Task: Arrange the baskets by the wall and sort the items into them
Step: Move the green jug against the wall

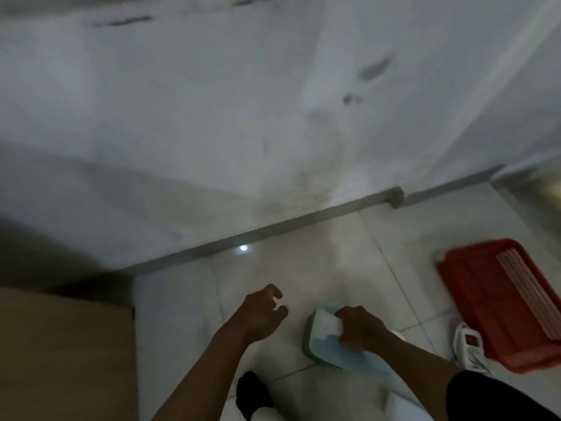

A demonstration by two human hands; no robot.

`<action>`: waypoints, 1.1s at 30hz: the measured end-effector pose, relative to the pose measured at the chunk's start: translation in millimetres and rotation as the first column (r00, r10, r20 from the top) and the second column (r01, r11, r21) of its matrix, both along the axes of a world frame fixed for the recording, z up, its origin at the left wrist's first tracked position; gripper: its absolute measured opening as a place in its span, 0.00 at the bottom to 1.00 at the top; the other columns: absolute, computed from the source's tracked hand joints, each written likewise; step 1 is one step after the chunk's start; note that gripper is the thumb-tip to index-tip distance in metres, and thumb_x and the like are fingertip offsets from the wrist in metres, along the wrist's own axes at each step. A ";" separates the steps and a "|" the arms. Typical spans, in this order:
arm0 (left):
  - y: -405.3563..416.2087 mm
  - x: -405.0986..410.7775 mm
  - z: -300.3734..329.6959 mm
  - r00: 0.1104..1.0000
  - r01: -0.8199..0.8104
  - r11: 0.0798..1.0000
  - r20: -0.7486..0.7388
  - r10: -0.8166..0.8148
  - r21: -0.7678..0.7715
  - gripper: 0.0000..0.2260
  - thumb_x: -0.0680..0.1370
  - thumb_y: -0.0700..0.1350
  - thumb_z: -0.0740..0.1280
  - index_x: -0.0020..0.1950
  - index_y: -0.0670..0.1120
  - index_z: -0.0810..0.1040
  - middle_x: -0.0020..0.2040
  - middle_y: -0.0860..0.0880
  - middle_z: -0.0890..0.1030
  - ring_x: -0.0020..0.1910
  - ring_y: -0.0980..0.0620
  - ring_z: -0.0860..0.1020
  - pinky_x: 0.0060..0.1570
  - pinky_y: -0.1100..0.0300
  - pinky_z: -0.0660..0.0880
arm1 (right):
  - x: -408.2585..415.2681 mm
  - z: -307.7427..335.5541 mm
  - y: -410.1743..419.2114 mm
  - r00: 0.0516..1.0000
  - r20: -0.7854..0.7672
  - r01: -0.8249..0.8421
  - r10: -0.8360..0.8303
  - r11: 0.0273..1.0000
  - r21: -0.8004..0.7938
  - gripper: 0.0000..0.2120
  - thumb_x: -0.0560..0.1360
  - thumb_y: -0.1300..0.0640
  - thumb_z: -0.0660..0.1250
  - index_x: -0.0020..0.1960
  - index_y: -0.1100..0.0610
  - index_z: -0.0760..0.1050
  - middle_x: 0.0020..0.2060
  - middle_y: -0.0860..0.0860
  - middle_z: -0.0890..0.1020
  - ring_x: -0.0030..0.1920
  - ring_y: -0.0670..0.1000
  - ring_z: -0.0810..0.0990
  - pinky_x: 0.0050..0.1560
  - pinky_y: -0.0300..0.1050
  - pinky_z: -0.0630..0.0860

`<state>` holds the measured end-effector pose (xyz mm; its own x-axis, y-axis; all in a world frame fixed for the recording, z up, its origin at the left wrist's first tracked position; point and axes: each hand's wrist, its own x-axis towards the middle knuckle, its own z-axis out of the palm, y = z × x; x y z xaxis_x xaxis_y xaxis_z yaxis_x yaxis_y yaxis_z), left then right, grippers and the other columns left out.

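My right hand (359, 328) grips the far rim of a pale blue-green basket (321, 344) held low over the tiled floor, with something white lying at its near end. My left hand (264, 311) hovers beside it to the left, empty, with its fingers loosely curled and apart. A red plastic basket (485, 299) lies on the floor at the right, a short way off the wall. The picture is blurred by motion.
A white wall (243, 117) with a grey skirting strip (273, 227) runs across ahead. A brown cardboard box (60, 354) stands at the lower left. My white shoe (469, 344) is next to the red basket.
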<state>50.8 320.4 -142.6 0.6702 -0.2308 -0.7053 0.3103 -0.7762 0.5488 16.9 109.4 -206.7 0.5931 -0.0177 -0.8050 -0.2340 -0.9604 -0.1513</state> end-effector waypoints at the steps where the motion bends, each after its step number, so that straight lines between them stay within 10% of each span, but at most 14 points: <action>1: 19.4 -5.3 -0.5 0.999 -0.044 0.999 -0.004 0.044 0.002 0.18 0.79 0.52 0.62 0.68 0.47 0.69 0.65 0.45 0.75 0.52 0.55 0.72 0.50 0.65 0.69 | 7.7 0.7 21.1 0.997 0.002 -0.077 0.077 0.997 0.011 0.30 0.74 0.49 0.66 0.73 0.52 0.62 0.70 0.55 0.70 0.68 0.56 0.71 0.67 0.47 0.69; 7: 128.1 -36.7 -17.2 0.951 -0.309 0.951 -0.016 0.309 0.018 0.17 0.79 0.51 0.62 0.66 0.47 0.70 0.63 0.46 0.75 0.53 0.54 0.73 0.52 0.66 0.70 | 47.8 -0.8 146.1 0.813 0.104 -0.571 0.572 0.820 -0.041 0.23 0.73 0.56 0.65 0.68 0.54 0.68 0.66 0.56 0.74 0.67 0.56 0.72 0.66 0.51 0.68; 11: 190.3 -58.9 -38.2 0.912 -0.410 0.911 -0.004 0.411 0.045 0.16 0.80 0.50 0.62 0.66 0.47 0.70 0.63 0.46 0.75 0.52 0.56 0.72 0.50 0.70 0.68 | 75.3 -4.6 230.4 0.413 0.148 -0.878 0.899 0.436 -0.199 0.18 0.77 0.55 0.62 0.66 0.55 0.71 0.65 0.54 0.75 0.69 0.58 0.68 0.71 0.65 0.54; 21: 249.6 -37.6 -76.3 0.846 -0.531 0.845 -0.009 0.532 0.067 0.23 0.80 0.48 0.61 0.74 0.47 0.61 0.71 0.46 0.70 0.68 0.50 0.72 0.64 0.62 0.69 | 129.9 -20.9 394.2 -0.203 0.201 -0.835 0.958 -0.062 -0.547 0.13 0.78 0.59 0.62 0.61 0.57 0.76 0.64 0.54 0.77 0.70 0.58 0.69 0.73 0.63 0.50; 24: 252.5 -22.3 -79.2 0.818 -0.575 0.816 0.030 0.575 0.054 0.27 0.79 0.47 0.62 0.76 0.47 0.55 0.72 0.45 0.68 0.68 0.49 0.71 0.65 0.60 0.69 | 136.3 -26.6 407.8 -0.218 0.277 -0.845 0.936 -0.039 -0.533 0.12 0.73 0.54 0.69 0.57 0.51 0.79 0.65 0.52 0.76 0.68 0.56 0.71 0.70 0.61 0.62; 27: 249.4 -9.2 -80.0 0.796 -0.605 0.796 0.032 0.604 0.021 0.29 0.79 0.47 0.64 0.76 0.47 0.53 0.71 0.45 0.70 0.66 0.49 0.73 0.64 0.60 0.71 | 143.7 -23.9 394.9 -0.003 0.441 -0.907 0.898 0.183 -0.380 0.08 0.57 0.48 0.80 0.34 0.46 0.83 0.51 0.49 0.84 0.51 0.54 0.82 0.51 0.55 0.79; 33: 214.6 16.2 -72.7 0.729 -0.684 0.727 0.110 0.676 0.066 0.37 0.78 0.48 0.65 0.78 0.46 0.45 0.76 0.41 0.60 0.71 0.45 0.67 0.66 0.56 0.69 | 145.2 -21.7 355.7 0.260 0.624 -0.877 0.737 0.450 -0.166 0.29 0.51 0.51 0.82 0.51 0.50 0.82 0.54 0.57 0.83 0.48 0.57 0.84 0.36 0.51 0.80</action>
<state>67.0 535.0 -215.3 0.6716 0.3722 -0.6406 0.7372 -0.4222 0.5276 162.1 465.1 -228.4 0.4944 0.8351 -0.2411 0.8428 -0.5284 -0.1021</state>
